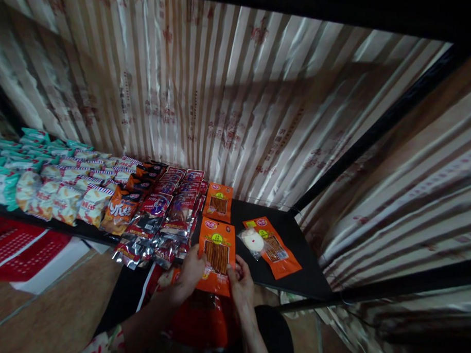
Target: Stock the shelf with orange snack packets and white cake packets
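Between my two hands is an orange snack packet (217, 249) with a window showing brown strips. My left hand (191, 269) grips its left edge, and my right hand (241, 280) pinches the lower right edge. Just behind it, a similar orange packet (218, 203) lies on the black shelf (258, 272). Another orange packet (275, 247) lies at a slant to the right, with a clear bag holding a round white item (253, 242) partly over its left side. Stacked dark red packets (180, 212) sit directly left of the held packet.
Along the shelf to the left stand orange and black bags (121, 209), white and yellow bags (93, 202) and green bags (4, 182). A pleated curtain (225, 105) hangs behind. A black post (373, 135) slants up at the right. Orange-red packaging (209, 321) shows below my hands.
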Tool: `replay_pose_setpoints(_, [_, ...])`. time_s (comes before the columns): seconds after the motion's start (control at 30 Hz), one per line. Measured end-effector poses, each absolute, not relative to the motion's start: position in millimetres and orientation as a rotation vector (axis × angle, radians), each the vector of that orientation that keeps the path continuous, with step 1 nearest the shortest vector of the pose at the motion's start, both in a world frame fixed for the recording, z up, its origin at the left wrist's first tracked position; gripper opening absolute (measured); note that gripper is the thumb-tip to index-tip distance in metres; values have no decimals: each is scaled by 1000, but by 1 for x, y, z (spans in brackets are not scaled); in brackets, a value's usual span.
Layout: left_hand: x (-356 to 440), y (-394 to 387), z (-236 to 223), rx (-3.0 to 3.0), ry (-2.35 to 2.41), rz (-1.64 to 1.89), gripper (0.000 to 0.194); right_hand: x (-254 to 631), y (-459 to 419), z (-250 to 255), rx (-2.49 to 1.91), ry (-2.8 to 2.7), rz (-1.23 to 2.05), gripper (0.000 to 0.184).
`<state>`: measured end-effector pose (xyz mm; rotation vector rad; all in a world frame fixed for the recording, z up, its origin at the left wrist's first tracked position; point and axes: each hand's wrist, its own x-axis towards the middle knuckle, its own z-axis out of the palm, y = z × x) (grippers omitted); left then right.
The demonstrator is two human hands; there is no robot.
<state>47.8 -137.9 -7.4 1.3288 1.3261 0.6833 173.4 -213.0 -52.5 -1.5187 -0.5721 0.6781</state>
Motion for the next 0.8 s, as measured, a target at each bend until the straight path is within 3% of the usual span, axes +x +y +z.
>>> replay_pose_setpoints(0.33, [68, -111, -8, 1350, 1288, 749, 35, 189, -191, -52, -1594, -663, 602, 56])
replay_pose_setpoints(0.57, [77, -93, -8, 1407, 1347, 751, 35, 202, -168, -46, -1693, -860, 400, 36])
replay_pose_setpoints(0.8, [81, -81, -3, 1479, 1436, 669, 48, 209, -149, -47, -1771, -941, 353, 37])
